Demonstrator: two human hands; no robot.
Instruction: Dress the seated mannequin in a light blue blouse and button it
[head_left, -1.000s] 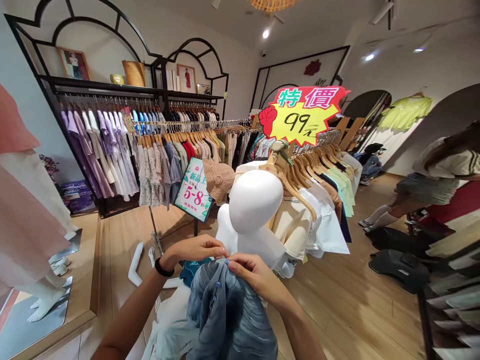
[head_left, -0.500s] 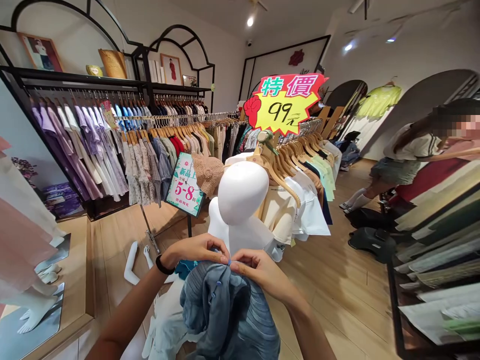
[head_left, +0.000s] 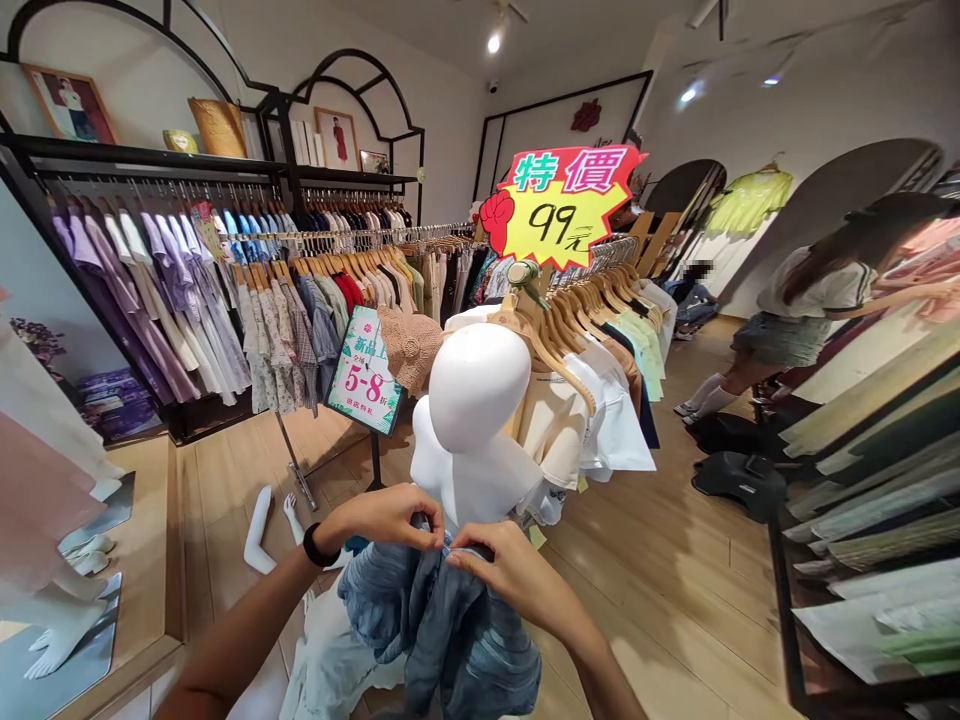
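Both hands pinch the top edge of a blue-grey garment (head_left: 450, 630), close together near its middle. My left hand (head_left: 401, 520), with a dark band on the wrist, is closed on the cloth. Just to its right, my right hand (head_left: 499, 560) pinches the same edge, close to a small blue spot that may be a button. The garment hangs in gathered folds below the fingers. Directly beyond stands a white mannequin (head_left: 478, 385) with a smooth head and bare shoulders. Pale cloth (head_left: 322, 660) shows lower left, under the garment.
Detached white mannequin arms (head_left: 259, 530) lie on the wooden floor. A framed sale sign (head_left: 366, 372) stands behind the mannequin's left. A rack of shirts (head_left: 600, 390) with a price sign (head_left: 562, 210) is behind it. A person (head_left: 810, 290) stands at right beside folded clothes (head_left: 885, 560).
Both hands have moved slightly down and left with the garment, which now hangs more evenly. The fingers still pinch its edge. The person at right has shifted a little.
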